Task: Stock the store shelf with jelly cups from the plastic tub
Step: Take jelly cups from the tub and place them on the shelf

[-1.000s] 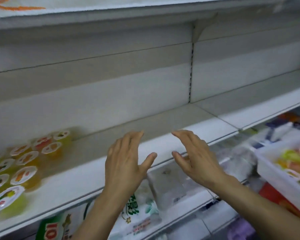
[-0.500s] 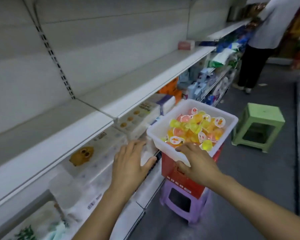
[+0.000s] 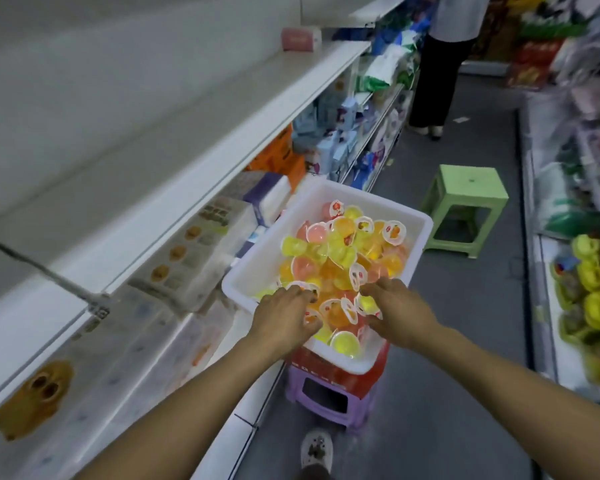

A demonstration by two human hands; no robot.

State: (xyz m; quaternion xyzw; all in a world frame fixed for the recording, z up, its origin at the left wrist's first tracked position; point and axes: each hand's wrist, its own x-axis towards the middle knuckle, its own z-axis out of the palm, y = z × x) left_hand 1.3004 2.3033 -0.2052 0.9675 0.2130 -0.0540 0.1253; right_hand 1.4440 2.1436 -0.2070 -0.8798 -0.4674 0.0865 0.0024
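A white plastic tub (image 3: 257,261) stands in the aisle at centre, heaped with yellow, orange and pink jelly cups (image 3: 340,251). Both my hands are inside its near end. My left hand (image 3: 284,317) lies palm down with fingers curled over the cups, hiding what is under them. My right hand (image 3: 399,310) has thumb and fingers closed around a yellow jelly cup (image 3: 366,303) that still rests in the pile. The white store shelf (image 3: 187,161) runs along the left, bare on this stretch.
The tub rests on a red crate over a purple stool (image 3: 326,400). A green stool (image 3: 465,209) stands behind it, and a person (image 3: 437,64) stands further down the aisle. Packaged goods fill the lower shelf (image 3: 194,258). A pink box (image 3: 300,38) sits far along the shelf.
My view swung from the shelf with its placed cups to the tub. Both hands moved from in front of the shelf down into the tub's cups.
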